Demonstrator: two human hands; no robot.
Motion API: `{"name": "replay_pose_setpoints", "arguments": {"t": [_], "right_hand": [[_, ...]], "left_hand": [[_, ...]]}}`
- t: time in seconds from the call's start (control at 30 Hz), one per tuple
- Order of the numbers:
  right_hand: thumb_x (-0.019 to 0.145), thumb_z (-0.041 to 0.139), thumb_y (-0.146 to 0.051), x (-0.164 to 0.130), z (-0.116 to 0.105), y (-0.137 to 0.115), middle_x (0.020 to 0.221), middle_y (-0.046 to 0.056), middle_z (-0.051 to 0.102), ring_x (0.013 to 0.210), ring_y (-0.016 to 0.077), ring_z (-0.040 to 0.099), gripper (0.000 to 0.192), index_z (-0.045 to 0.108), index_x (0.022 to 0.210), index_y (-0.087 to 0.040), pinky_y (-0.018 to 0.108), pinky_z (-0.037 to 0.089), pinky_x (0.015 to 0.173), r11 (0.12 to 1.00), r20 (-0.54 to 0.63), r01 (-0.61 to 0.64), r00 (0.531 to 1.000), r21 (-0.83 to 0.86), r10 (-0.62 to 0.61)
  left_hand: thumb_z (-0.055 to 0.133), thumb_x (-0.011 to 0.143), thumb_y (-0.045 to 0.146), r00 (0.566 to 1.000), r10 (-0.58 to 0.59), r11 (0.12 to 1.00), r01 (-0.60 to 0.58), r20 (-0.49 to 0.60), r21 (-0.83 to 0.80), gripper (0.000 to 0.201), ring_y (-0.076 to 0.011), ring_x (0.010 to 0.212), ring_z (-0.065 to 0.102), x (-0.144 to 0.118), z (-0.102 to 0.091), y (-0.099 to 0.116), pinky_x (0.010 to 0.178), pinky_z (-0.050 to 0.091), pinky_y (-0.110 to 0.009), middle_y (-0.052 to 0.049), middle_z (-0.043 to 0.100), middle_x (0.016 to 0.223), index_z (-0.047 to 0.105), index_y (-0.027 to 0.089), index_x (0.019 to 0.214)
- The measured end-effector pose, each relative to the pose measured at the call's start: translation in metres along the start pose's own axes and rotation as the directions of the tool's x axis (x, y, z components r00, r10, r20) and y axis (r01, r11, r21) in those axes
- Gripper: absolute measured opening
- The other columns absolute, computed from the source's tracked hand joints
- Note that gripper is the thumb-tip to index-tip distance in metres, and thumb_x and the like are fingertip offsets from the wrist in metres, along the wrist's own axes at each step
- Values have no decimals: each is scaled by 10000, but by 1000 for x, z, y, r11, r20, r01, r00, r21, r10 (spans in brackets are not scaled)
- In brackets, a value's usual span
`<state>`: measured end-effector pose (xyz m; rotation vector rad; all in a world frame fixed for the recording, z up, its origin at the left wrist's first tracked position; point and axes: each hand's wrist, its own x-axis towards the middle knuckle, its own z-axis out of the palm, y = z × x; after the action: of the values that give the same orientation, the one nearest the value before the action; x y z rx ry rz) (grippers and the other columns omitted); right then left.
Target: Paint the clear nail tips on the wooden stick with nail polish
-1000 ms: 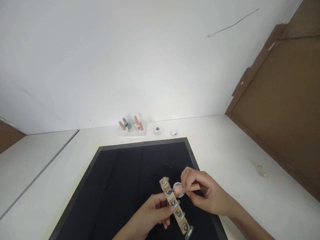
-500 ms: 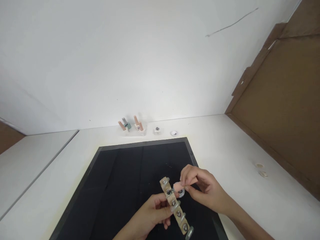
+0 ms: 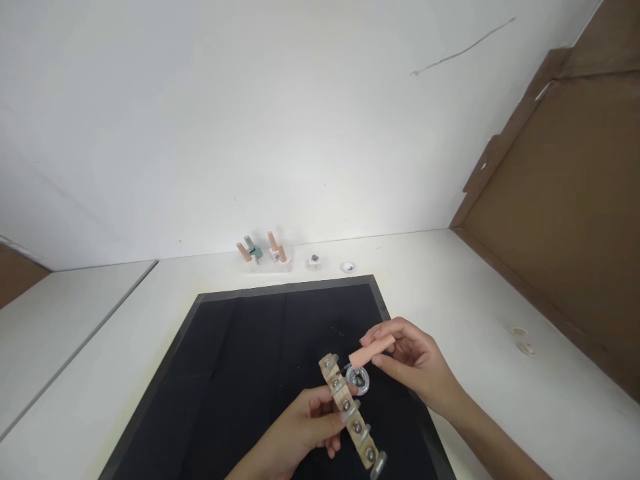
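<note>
My left hand (image 3: 313, 423) is closed around a light wooden strip (image 3: 357, 427), which slants down to the right. Along it sit several shiny round metal pieces and pale, rounded pieces jutting from its right side. My right hand (image 3: 413, 357) pinches the peach cap of a nail polish brush (image 3: 371, 351) between thumb and fingers. The thin brush end points left, close to the strip's upper part; whether it touches is too small to tell. Just right of the strip, by my left fingertips, is a small round clear dish (image 3: 358, 381) with something dark in it.
A black mat (image 3: 240, 360) with a grey border lies on the white table. Behind it stand several nail polish bottles (image 3: 277, 250) in a clear tray, a small clear block (image 3: 315, 262) and a little white dish (image 3: 348, 267). A brown panel (image 3: 565, 220) rises on the right.
My right hand has shifted slightly up and right, and the brush has drawn away from the strip, uncovering the clear dish. My left hand and the strip stay almost still.
</note>
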<state>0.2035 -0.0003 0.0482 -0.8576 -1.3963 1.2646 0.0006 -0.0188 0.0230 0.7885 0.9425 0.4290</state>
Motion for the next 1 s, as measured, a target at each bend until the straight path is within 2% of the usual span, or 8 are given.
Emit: {"name": "replay_pose_setpoints", "arguments": {"t": [0.1, 0.23, 0.37, 0.47, 0.7, 1.0], "right_hand": [[819, 601, -166, -1, 2, -3, 905, 18, 640, 831, 157, 592, 146, 581, 927, -263, 278, 463, 726, 997, -19, 3, 1000, -81, -4], [804, 608, -193, -1, 4, -4, 842, 25, 658, 767, 175, 587, 137, 562, 923, -243, 289, 454, 661, 978, -72, 8, 997, -208, -24], [798, 607, -198, -1, 6, 0, 717, 18, 668, 747, 199, 594, 124, 541, 898, -229, 324, 451, 691, 959, -87, 21, 995, -282, -47], [770, 634, -211, -2, 8, 4, 749, 21, 639, 723, 195, 588, 125, 561, 870, -223, 316, 453, 667, 942, -103, 31, 992, -334, -69], [767, 606, -164, -2, 10, 2, 777, 25, 604, 715, 182, 567, 97, 581, 845, -214, 305, 439, 647, 932, -48, 51, 996, -360, -73], [784, 575, -137, 1, 9, -3, 759, 29, 635, 712, 184, 581, 96, 552, 832, -216, 300, 440, 645, 919, -62, 71, 993, -387, -103]], "left_hand": [[726, 641, 368, 1000, -3, 1000, 3, -1, 0, 431, -44, 513, 455, -1, 1, 1, 523, 368, -208, 9, 552, 736, 650, 154, 1008], [738, 619, 375, 1000, -9, 1000, 9, -12, -6, 445, -45, 504, 446, -2, 2, 2, 521, 362, -214, 10, 548, 717, 651, 143, 988], [742, 612, 372, 1000, -7, 1000, 7, -9, -16, 440, -46, 500, 447, -1, 2, 2, 516, 360, -217, 10, 549, 724, 650, 143, 977], [741, 613, 378, 1000, -5, 1000, 5, -7, -8, 441, -47, 504, 450, -1, 3, 3, 521, 365, -217, 13, 545, 719, 649, 148, 977], [722, 644, 383, 1000, 14, 1000, -14, 5, 25, 360, -48, 510, 441, -1, 5, 4, 520, 354, -215, 14, 518, 681, 664, 121, 883], [733, 628, 381, 1000, 7, 1000, -7, -1, -4, 445, -52, 512, 443, 0, 2, 2, 521, 349, -221, 7, 539, 723, 648, 144, 995]]}}
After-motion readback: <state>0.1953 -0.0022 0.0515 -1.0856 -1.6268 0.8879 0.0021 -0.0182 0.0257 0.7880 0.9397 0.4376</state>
